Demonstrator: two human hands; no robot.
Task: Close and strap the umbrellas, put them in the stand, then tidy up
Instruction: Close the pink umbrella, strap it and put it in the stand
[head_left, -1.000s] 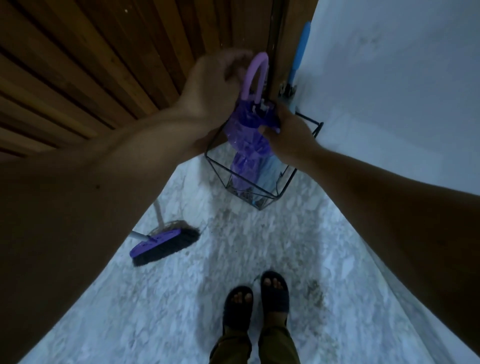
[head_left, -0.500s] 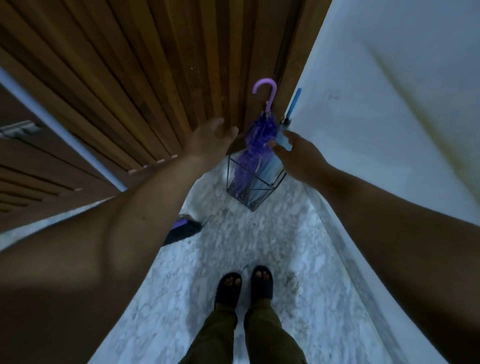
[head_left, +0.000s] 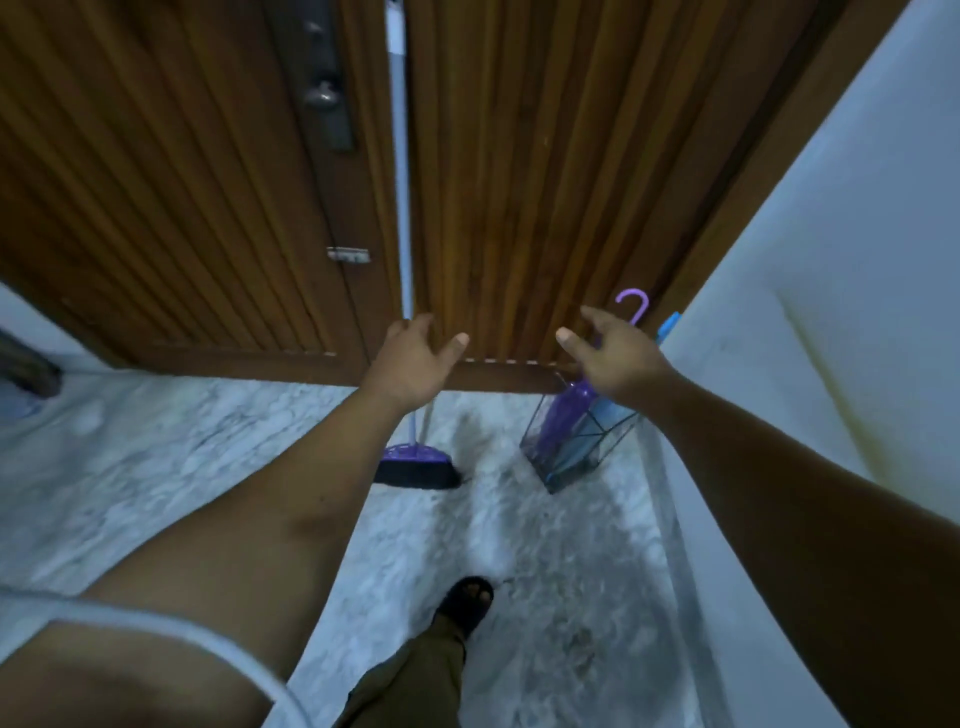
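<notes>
Both hands, left (head_left: 410, 364) & right (head_left: 615, 358), spread wide w/ nothing held; purple umbrella (head_left: 563, 415) stands in wire stand (head_left: 582, 447), broom (head_left: 415, 465) nearby.

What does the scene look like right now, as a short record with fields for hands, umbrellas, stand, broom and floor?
left hand: open, holding nothing
right hand: open, holding nothing
purple umbrella: closed, standing in the stand, hooked handle up
blue umbrella: in the same stand, beside the purple one
stand: wire frame on the floor, in the corner by door and wall
broom: head on the floor, leaning at the door
floor: marble, smudged near the stand
</notes>
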